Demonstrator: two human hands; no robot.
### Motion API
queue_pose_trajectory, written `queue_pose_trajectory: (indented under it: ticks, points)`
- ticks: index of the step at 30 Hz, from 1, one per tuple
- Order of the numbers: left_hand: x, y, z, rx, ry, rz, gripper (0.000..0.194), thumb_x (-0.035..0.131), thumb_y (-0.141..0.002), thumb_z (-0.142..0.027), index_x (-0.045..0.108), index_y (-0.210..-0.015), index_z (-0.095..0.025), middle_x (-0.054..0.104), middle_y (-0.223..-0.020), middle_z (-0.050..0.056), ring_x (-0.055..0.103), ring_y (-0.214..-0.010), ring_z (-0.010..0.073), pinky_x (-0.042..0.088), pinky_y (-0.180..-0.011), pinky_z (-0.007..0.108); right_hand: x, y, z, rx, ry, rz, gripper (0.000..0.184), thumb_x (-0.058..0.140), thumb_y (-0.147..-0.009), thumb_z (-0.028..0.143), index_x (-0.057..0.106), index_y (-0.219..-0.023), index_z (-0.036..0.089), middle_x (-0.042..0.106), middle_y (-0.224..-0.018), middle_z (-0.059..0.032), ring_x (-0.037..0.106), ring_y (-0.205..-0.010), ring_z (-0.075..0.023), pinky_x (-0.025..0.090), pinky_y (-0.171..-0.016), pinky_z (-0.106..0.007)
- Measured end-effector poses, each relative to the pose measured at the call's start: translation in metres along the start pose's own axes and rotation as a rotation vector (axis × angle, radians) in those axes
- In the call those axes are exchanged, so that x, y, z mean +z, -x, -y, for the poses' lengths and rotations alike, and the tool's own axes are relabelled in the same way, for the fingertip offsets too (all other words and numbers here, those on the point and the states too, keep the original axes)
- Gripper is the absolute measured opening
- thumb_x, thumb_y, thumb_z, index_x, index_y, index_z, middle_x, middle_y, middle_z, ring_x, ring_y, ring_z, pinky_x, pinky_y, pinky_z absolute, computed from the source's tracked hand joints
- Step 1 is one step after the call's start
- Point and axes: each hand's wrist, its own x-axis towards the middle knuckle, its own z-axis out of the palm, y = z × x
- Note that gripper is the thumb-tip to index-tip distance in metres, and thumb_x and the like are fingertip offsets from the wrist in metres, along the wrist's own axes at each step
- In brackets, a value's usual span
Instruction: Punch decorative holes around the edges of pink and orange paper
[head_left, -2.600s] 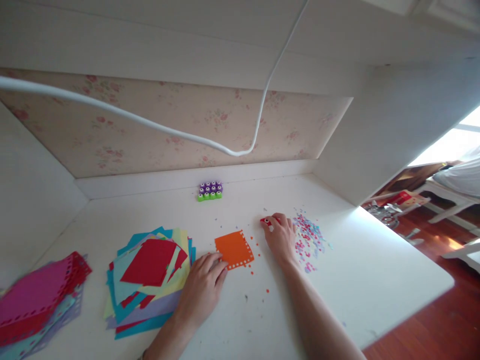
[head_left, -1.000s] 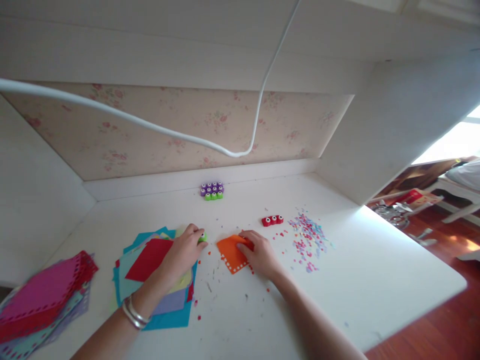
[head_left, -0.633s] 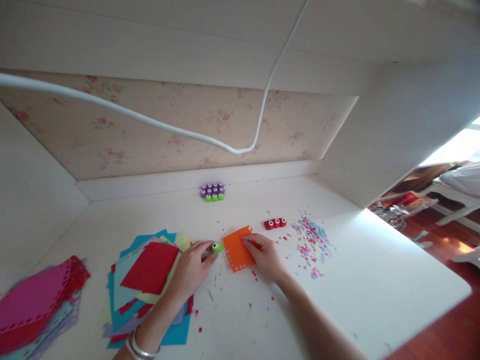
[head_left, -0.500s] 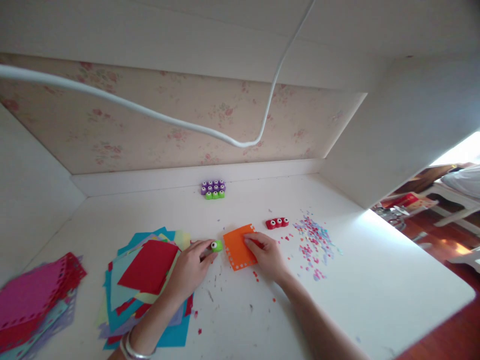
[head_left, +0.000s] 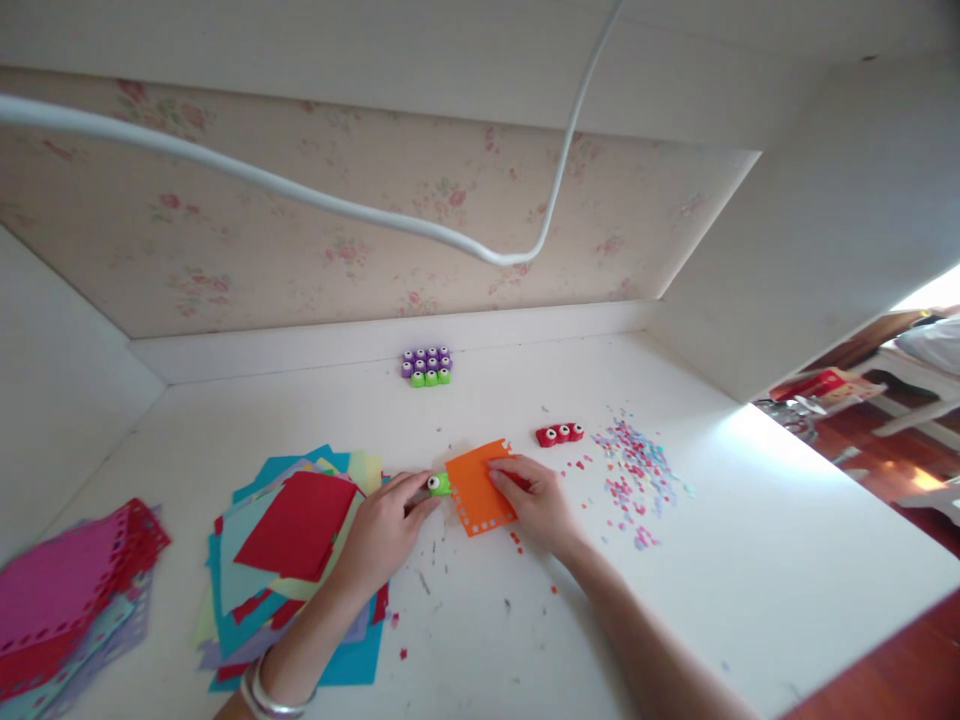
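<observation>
My left hand [head_left: 391,520] is closed around a small green craft hole punch [head_left: 439,484], thumb and fingers on its two sides. The punch meets the left edge of an orange paper square [head_left: 477,487]; whether the edge sits inside its slot I cannot tell. Small cut-outs run along the square's left and lower edges. My right hand [head_left: 541,500] pinches the square at its right side. Behind it, to the right, stand three red punches [head_left: 559,434] in a row. Purple punches [head_left: 426,358] and three green punches [head_left: 430,379] stand together near the back.
A pile of coloured paper [head_left: 300,530] lies under and beside my left forearm. Punched sheets [head_left: 67,590] are stacked at the far left. Confetti bits [head_left: 637,470] are scattered at the right. A white cable [head_left: 360,212] hangs across the front of the wall.
My right hand let go of a red punch, then took the orange square and turned it. My left hand picked up a green punch and brought it against the square's left edge.
</observation>
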Motion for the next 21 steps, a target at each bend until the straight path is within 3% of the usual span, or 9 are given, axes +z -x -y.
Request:
queue_pose_trajectory:
  ticks: [21]
  points:
    - [0.000, 0.001, -0.001, 0.002, 0.010, 0.038, 0.024, 0.059, -0.091, -0.029, 0.066, -0.114, -0.023, 0.069, -0.111, 0.003, 0.068, -0.091, 0.0172, 0.055, -0.084, 0.030, -0.001, 0.004, 0.010, -0.070, 0.051, 0.018, 0.019, 0.058, -0.089, 0.021, 0.076, -0.095, 0.024, 0.074, -0.094, -0.0038, 0.069, -0.085, -0.0181, 0.055, -0.076, -0.032]
